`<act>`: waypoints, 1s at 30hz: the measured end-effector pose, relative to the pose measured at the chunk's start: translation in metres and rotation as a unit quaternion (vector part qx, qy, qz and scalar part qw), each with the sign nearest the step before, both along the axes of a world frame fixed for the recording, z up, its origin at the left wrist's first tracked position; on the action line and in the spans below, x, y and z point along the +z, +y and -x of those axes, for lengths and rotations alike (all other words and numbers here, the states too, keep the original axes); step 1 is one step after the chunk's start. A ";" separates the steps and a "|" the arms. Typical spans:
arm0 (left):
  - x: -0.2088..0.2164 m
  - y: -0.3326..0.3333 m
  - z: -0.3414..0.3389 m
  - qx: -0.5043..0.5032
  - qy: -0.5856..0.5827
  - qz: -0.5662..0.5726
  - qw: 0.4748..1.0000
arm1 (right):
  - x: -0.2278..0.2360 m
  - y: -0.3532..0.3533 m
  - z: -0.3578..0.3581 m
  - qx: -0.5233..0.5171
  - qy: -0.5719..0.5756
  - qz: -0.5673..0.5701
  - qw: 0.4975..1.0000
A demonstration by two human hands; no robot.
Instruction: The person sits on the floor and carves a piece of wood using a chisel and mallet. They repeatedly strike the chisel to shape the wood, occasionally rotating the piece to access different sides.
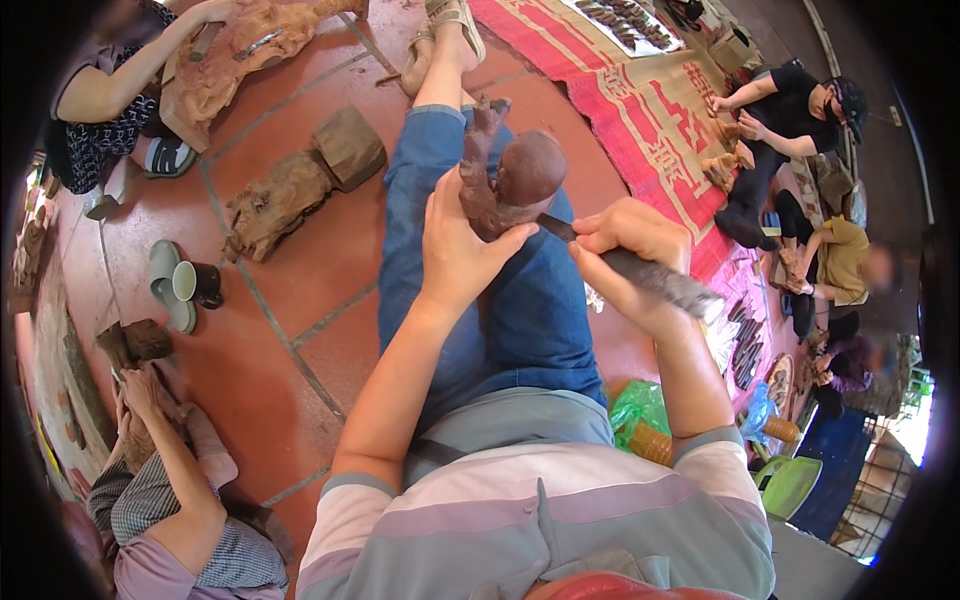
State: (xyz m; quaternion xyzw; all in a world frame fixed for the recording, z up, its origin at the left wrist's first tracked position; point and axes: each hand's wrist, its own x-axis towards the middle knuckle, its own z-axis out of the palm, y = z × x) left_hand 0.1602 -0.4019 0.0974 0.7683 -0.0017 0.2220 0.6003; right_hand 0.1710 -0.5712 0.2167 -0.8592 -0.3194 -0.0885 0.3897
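A: Where is the worked object, and what does each grip hold?

B: The dark brown carved wooden piece with a smooth rounded knob [532, 168] is above the blue denim trouser legs [545, 330]. The left hand [460, 250] is closed around its lower left side, thumb along the lower edge. The right hand [640, 245] is wrapped about a dark-bladed hand tool with a thick grey-brown handle [665, 285], its tip at the piece's lower right.

A: How should the piece handle?

B: Judged by look, stiff and solid, with moderate weight; the knob may be slippery. The slender upright prong [488, 118] is probably the most fragile part. The thick lower body offers the surer hold.

A: And the count?

B: One carved piece, one knob, one prong and one tool at the hands. On the red tiled floor [300, 300] to the left are one black mug with a pale interior [208, 285] and one rough brown wood carving with a squared end [285, 200]; whether that end is separate cannot be told.
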 end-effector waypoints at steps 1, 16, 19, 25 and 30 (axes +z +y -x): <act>-0.001 0.000 -0.001 -0.001 0.001 0.005 1.000 | 0.008 0.003 0.001 -0.008 0.027 0.003 1.000; -0.005 0.011 -0.003 -0.077 0.067 0.063 0.993 | -0.015 0.013 -0.010 0.073 0.008 -0.054 0.996; -0.001 0.009 -0.001 -0.099 0.083 0.106 0.986 | -0.006 -0.008 -0.005 0.027 -0.011 0.007 1.000; -0.015 0.013 -0.003 -0.099 0.100 0.082 0.987 | -0.014 0.005 -0.011 0.073 -0.004 -0.062 0.995; -0.007 0.011 0.000 -0.083 0.116 0.027 0.989 | -0.007 -0.002 -0.008 0.067 -0.010 -0.062 0.996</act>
